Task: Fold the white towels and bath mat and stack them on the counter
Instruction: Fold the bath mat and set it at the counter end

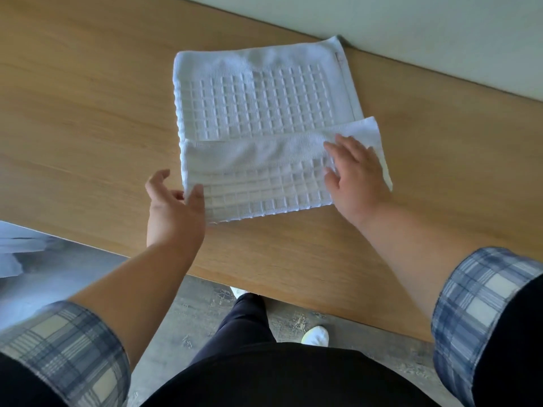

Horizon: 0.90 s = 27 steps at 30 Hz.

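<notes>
Bath mat [264, 104], white waffle weave, lies flat on the wood table [88, 113] near the wall, w/ its near third folded up over the middle. The flap's right end sticks out past the mat's side edge, so the fold looks skewed. Prob. soft, light, floppy: it will sag if lifted by one corner. Textured, so not slippery. Best taken at both near corners of the folded edge, both layers together. R hand [358, 177] lies flat on the flap's right end, grip apart, fingers spread, pressing. L hand [173, 210] is at the near-left corner, grip apart, fingers loosely curved, thumb at the edge, apparently holding nothing. More white cloth [11, 248] lies far left, off the table.
</notes>
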### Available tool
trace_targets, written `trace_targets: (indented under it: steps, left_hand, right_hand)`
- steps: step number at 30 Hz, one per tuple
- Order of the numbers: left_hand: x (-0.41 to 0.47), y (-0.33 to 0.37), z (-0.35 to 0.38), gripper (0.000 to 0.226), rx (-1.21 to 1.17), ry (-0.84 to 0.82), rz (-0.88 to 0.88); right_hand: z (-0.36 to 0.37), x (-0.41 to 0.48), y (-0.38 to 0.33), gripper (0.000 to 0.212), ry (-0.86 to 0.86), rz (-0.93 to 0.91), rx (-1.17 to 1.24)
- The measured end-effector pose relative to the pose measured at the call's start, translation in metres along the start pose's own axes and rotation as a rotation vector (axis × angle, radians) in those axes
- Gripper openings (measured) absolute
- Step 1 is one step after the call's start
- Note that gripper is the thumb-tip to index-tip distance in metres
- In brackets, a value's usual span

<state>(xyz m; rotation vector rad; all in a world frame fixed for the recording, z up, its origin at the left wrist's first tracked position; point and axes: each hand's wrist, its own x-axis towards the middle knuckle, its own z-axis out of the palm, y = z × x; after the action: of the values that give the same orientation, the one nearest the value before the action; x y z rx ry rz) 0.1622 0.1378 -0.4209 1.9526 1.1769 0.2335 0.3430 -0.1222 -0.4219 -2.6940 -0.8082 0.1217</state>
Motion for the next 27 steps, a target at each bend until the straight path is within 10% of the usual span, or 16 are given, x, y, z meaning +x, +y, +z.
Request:
trace_targets:
  steps: [6, 8, 11, 16, 27]
  left_hand:
    - [0.000, -0.001, 0.002, 0.055, 0.222, 0.030, 0.081]
    - [-0.007, 0.015, 0.010, 0.060, 0.351, 0.134, 0.372]
    - [-0.008, 0.042, 0.037, 0.056, 0.490, -0.164, 0.902]
    - [0.025, 0.033, 0.054, 0.068, 0.825, -0.380, 0.579]
    - [0.060, 0.029, 0.039, 0.076, 0.887, -0.401, 0.652]
  right_hand:
    - [0.004, 0.006, 0.011, 0.074, -0.309, 0.102, -0.187]
    - [0.002, 0.012, 0.005, 0.076, -0.280, 0.047, -0.169]
    - [0.008, 0.018, -0.007, 0.071, -0.284, -0.091, -0.192]
    - [0.014, 0.030, 0.012, 0.082, -0.334, -0.039, -0.238]
    - [-0.001, 0.011, 0.025, 0.088, -0.374, 0.388, -0.111]
